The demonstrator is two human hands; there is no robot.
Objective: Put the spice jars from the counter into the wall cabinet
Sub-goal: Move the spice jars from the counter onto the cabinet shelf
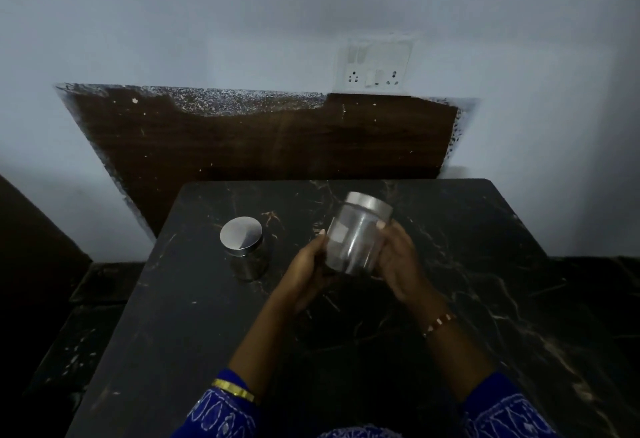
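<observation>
A clear glass spice jar [356,235] with a silver lid is held tilted above the black marble counter [450,299], lid pointing away from me. My left hand [306,269] grips its left side and my right hand [401,264] grips its right side. A second jar [244,245] with a round silver lid stands upright on the counter to the left, apart from my hands. No wall cabinet is in view.
A dark wooden panel [263,147] leans on the pale wall behind the counter. A white socket plate [375,63] sits on the wall above it. Dark floor lies to the left and right of the counter.
</observation>
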